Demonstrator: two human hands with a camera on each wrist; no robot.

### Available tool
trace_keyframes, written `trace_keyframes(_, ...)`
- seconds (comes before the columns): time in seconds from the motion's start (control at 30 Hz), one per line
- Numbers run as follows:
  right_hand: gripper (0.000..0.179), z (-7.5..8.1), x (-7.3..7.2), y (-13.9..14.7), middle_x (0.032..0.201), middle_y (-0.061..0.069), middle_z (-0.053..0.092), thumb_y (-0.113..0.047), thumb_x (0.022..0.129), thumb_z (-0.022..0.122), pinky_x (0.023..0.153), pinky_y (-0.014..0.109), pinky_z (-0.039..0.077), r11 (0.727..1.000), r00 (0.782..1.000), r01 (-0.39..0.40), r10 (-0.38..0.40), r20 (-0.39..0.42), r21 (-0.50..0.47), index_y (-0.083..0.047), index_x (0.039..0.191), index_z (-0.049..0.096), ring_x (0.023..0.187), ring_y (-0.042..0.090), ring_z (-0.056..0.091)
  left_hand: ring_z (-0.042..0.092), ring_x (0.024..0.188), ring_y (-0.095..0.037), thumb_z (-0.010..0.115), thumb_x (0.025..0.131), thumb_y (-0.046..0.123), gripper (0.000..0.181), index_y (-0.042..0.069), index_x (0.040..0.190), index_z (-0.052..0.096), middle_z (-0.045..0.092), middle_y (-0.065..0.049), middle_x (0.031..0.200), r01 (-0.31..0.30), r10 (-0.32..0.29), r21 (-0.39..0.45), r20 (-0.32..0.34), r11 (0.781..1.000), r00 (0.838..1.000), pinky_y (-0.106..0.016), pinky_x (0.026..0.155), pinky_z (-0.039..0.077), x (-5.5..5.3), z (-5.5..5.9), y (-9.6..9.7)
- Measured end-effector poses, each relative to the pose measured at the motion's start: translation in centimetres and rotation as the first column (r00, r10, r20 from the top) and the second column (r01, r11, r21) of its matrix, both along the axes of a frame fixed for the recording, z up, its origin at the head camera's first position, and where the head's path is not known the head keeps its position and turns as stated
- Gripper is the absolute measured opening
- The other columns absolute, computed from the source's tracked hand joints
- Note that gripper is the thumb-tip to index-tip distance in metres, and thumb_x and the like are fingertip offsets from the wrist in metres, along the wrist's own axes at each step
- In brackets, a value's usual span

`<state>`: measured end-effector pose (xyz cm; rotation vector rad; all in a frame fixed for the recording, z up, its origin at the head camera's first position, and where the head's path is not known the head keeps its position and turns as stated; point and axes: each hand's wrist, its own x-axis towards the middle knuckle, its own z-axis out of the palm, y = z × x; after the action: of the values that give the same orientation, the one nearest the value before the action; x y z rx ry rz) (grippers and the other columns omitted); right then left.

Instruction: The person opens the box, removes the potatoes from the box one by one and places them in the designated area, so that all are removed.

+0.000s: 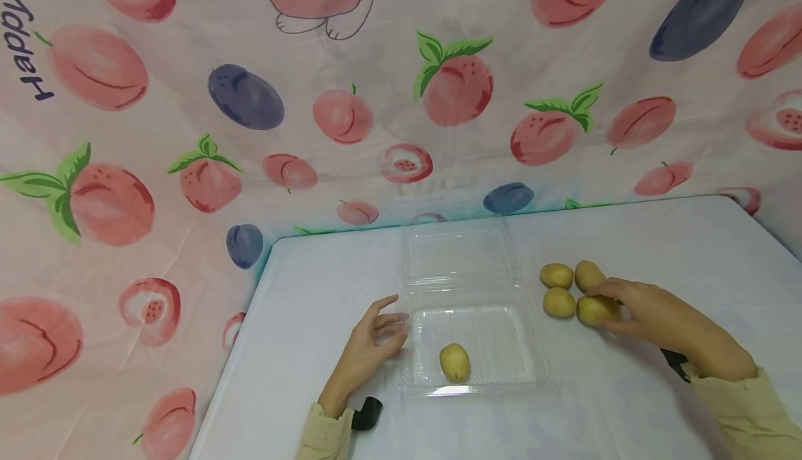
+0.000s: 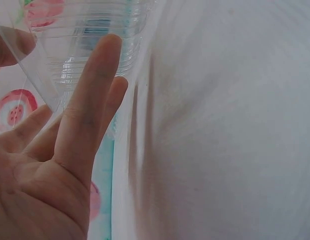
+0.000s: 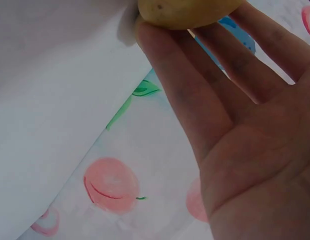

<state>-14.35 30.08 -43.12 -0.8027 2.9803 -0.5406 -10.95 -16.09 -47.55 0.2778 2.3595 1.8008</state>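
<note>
A clear plastic clamshell box (image 1: 532, 349) lies unfolded on the table, its lid (image 1: 460, 255) behind the base. One potato (image 1: 454, 362) sits in the base near the front edge. My left hand (image 1: 370, 349) is beside the box's left edge with fingers spread and loosely bent; whether it touches the plastic I cannot tell. My right hand (image 1: 651, 310) holds a potato (image 1: 594, 312) between thumb and fingers, at the front right of a small group. The same potato (image 3: 190, 12) shows against the fingertips in the right wrist view.
Close to the right hand lie more potatoes: one at the back left (image 1: 556, 275), one at the back right (image 1: 587, 275) and one at the front left (image 1: 559, 303). A white table (image 1: 326, 279) meets a fruit-printed cloth (image 1: 351, 63) at its back and left.
</note>
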Motion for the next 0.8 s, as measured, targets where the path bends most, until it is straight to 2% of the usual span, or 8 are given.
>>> trace_keyframes(0.17, 0.052, 0.2, -0.1, -0.2, 0.117, 0.016, 0.068, -0.021, 0.079, 0.083, 0.091, 0.057, 0.052, 1.000, 0.999, 0.025, -0.025, 0.038, 0.007, 0.005, 0.120, 0.065, 0.108, 0.036, 0.064, 0.061, 0.120, -0.036, 0.070, 0.093, 0.013, 0.065, 0.014, 0.150, 0.039, 0.061, -0.020, 0.132, 0.000, 0.000, 0.007, 0.002, 1.000, 1.000, -0.030, 0.075, 0.061, 0.0, 0.0, 0.0)
trace_keyframes(0.3, 0.051, 0.1, -0.1, -0.2, 0.114, 0.014, 0.069, -0.022, 0.077, 0.084, 0.088, 0.056, 0.053, 0.999, 0.999, 0.028, -0.028, 0.023, 0.020, 0.004, 0.117, 0.066, 0.105, 0.035, 0.065, 0.061, 0.120, -0.036, 0.069, 0.093, 0.013, 0.065, 0.014, 0.150, 0.039, 0.061, -0.021, 0.132, -0.001, 0.001, 0.004, 0.001, 1.000, 1.000, -0.030, 0.075, 0.061, 0.0, 0.0, 0.0)
trace_keyframes(0.57, 0.041, 0.5, -0.3, -0.4, 0.099, -0.003, 0.066, -0.025, 0.077, 0.085, 0.078, 0.043, 0.055, 0.999, 1.000, 0.006, -0.005, -0.029, 0.032, -0.004, 0.110, 0.069, 0.089, 0.016, 0.062, 0.062, 0.119, -0.035, 0.069, 0.094, 0.013, 0.064, 0.016, 0.150, 0.039, 0.061, -0.019, 0.132, -0.008, 0.008, -0.014, 0.003, 1.000, 1.000, -0.029, 0.075, 0.061, 0.0, 0.1, 0.1)
trace_keyframes(0.8, 0.038, 1.3, 0.0, -0.9, 0.109, 0.003, 0.069, -0.022, 0.081, 0.082, 0.086, 0.049, 0.055, 1.000, 1.000, 0.016, -0.015, -0.026, 0.010, -0.005, 0.112, 0.070, 0.100, 0.025, 0.065, 0.062, 0.118, -0.034, 0.069, 0.094, 0.012, 0.063, 0.016, 0.149, 0.040, 0.062, -0.018, 0.132, -0.013, 0.013, -0.022, -0.003, 1.000, 1.000, -0.029, 0.075, 0.061, 0.0, 0.2, 0.1)
